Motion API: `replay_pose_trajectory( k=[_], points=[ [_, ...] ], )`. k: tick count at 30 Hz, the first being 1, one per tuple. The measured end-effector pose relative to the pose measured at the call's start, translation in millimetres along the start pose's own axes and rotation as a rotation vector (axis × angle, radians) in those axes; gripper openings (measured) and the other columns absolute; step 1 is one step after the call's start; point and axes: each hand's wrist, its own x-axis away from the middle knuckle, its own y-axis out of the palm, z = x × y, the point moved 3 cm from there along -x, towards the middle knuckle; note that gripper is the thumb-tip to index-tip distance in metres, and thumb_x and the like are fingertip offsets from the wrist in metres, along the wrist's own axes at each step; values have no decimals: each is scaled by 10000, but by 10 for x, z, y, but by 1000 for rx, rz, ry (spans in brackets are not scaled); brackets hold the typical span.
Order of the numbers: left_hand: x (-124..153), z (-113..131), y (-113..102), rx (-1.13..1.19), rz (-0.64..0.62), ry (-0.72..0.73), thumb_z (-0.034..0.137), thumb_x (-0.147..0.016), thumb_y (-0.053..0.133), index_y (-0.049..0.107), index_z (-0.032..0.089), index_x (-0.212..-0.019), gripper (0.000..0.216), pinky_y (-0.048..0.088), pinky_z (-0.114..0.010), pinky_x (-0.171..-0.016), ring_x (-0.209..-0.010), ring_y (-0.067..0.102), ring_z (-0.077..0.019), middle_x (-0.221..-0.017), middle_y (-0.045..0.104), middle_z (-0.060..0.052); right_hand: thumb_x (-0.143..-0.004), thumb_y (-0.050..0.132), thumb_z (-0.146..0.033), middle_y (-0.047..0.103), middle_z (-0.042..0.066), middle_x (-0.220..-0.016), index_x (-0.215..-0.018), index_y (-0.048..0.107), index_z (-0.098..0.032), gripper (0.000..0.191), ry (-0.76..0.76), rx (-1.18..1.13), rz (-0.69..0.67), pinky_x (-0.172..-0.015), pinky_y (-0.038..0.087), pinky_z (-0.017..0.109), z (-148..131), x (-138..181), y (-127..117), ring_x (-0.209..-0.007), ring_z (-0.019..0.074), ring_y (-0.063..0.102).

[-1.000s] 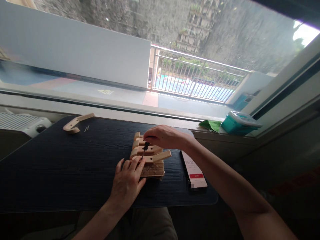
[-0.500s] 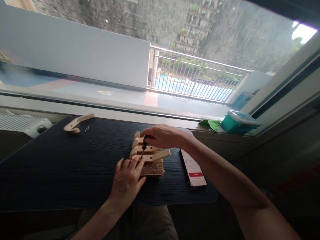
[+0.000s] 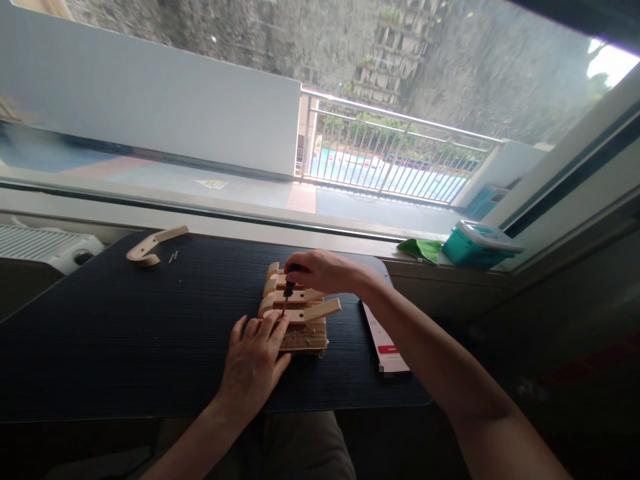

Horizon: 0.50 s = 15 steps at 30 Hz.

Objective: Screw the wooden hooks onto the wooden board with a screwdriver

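Note:
A wooden rack (image 3: 305, 333) with several curved wooden hooks (image 3: 320, 310) lies on the dark table (image 3: 125, 333). My left hand (image 3: 255, 363) lies flat on the rack's near left part, fingers stretched out, pressing it down. My right hand (image 3: 325, 270) is closed around the black handle of a small screwdriver (image 3: 287, 295), held upright with its tip down on one of the hooks just beyond my left fingertips.
A loose wooden hook (image 3: 150, 247) and a small screw (image 3: 173, 256) lie at the table's far left. A phone (image 3: 387, 340) lies right of the rack, partly under my right forearm. A teal box (image 3: 477, 245) and a green cloth (image 3: 423, 250) sit on the windowsill.
My right hand has turned slightly on the screwdriver and my forearm has shifted left, covering more of the phone. My left hand and the rack stay in place.

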Motion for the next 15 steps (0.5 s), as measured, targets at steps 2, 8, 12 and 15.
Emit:
replay_pose_trajectory(
  k=[2, 8, 12, 15],
  points=[
    [-2, 3, -2, -6, -1, -1, 168, -742, 628, 550, 194, -1236, 501, 357, -495, -992, -1052, 545, -280, -1222, 596, -91, -896, 476, -283, 635, 16, -732, -993, 651, -137, 247, 6, 7, 10, -598, 325, 211, 11, 1, -1, -600, 85, 485],
    [-6, 3, 0, -21, -17, 3, 172, -747, 624, 550, 188, -1236, 494, 352, -485, -993, -1035, 544, -274, -1225, 597, -84, -949, 364, -341, 675, 73, -912, -1067, 650, -161, 358, 39, 133, -5, -632, 330, 237, -13, 58, -53, -752, 137, 562],
    [-7, 4, -5, -31, -21, -2, 180, -747, 630, 551, 180, -1245, 504, 353, -485, -989, -1020, 541, -275, -1229, 599, -83, -922, 418, -256, 676, 70, -979, -1075, 644, -158, 290, -59, 140, 52, -684, 352, 236, -87, 134, -38, -828, 149, 577],
    [-8, 7, -7, -38, -21, -3, 178, -749, 626, 555, 185, -1246, 502, 352, -480, -989, -1013, 536, -274, -1224, 604, -74, -921, 423, -227, 673, 73, -945, -1025, 649, -136, 265, -125, 128, 78, -688, 358, 232, -103, 176, -4, -799, 136, 566]
  ],
)
